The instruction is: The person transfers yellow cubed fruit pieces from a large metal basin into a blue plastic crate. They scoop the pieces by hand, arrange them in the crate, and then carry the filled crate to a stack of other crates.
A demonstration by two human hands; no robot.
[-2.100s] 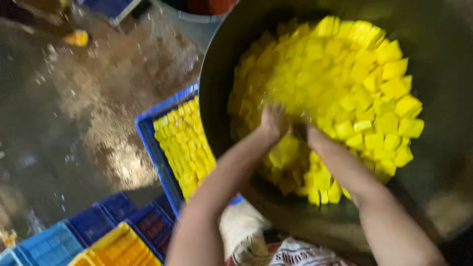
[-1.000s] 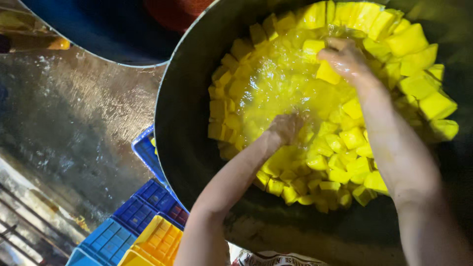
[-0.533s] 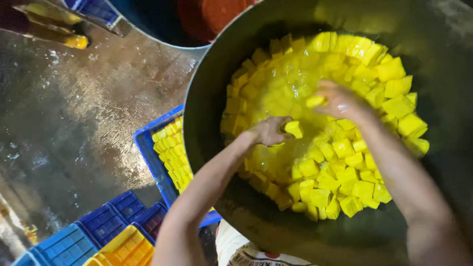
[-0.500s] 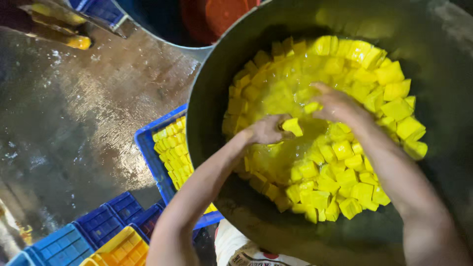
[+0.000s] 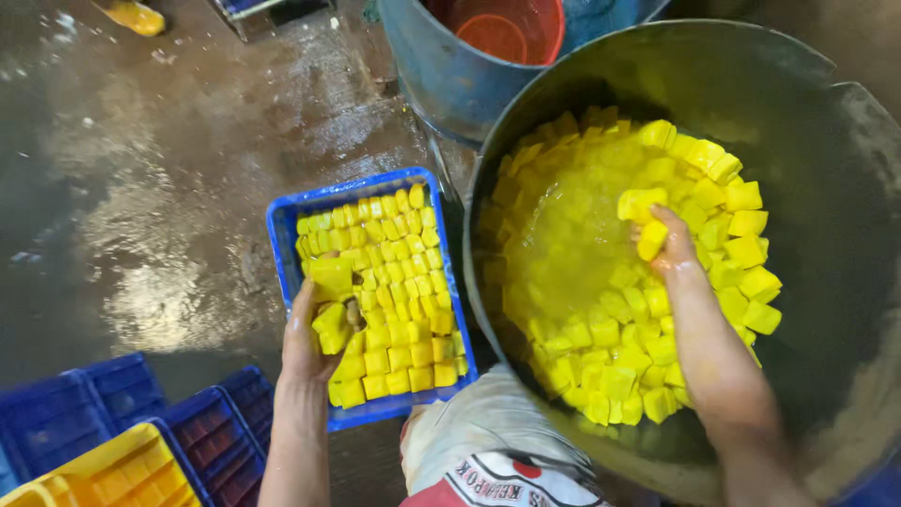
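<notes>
A big dark metal wok (image 5: 807,122) on the right holds yellow liquid and many yellow cubes (image 5: 601,310). My right hand (image 5: 668,246) is inside it, fingers closed on two yellow cubes (image 5: 644,218) just above the liquid. To the left, a blue crate (image 5: 282,225) on the floor is filled with rows of yellow cubes. My left hand (image 5: 305,343) is over the crate's near left part, holding several yellow cubes (image 5: 331,299) against the rows.
A blue barrel (image 5: 441,66) with a red bucket (image 5: 502,28) inside stands behind the wok. Stacked blue and yellow crates (image 5: 122,441) sit at the bottom left. The concrete floor (image 5: 141,188) is wet. My knee in light cloth (image 5: 488,432) lies between crate and wok.
My left hand has left the wok and moved left over the blue crate with cubes in it. My right hand stays in the wok, now lifting cubes.
</notes>
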